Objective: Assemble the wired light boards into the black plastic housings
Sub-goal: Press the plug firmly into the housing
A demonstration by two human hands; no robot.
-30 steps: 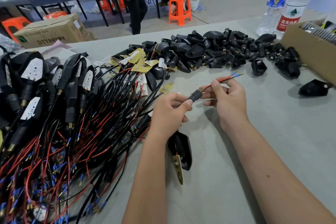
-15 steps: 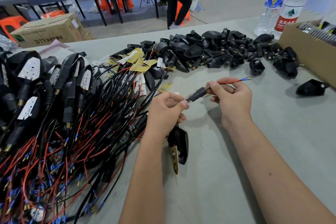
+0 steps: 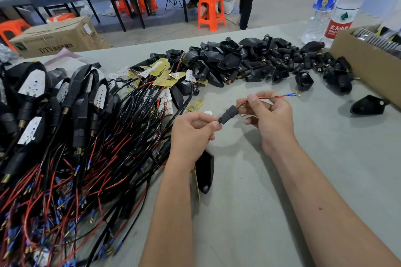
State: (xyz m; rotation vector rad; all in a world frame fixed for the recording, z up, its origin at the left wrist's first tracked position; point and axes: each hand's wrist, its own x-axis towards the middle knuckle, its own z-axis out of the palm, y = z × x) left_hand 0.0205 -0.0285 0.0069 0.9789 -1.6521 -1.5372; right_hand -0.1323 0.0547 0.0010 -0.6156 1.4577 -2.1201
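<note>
Two hands work above the grey counter (image 3: 249, 212). Left hand (image 3: 193, 134) pinches the lower end of a small black cylindrical plastic connector (image 3: 227, 114) between thumb and forefinger. Right hand (image 3: 268, 118), fingers curled, pinches the thin red wire (image 3: 273, 97) that leaves the connector's brass-threaded end; the wire's blue-sleeved tip points away from the connector towards the brown cardboard box (image 3: 368, 65). One black plastic housing (image 3: 205, 171) with a board edge lies on the counter directly below the connector. Beyond the connector: a heap of empty black housings (image 3: 249, 60), too many to count. Left of it: a tangle of finished wired units (image 3: 65, 136), uncounted. Two clear plastic water bottles (image 3: 338, 6) stand behind the heap.
</note>
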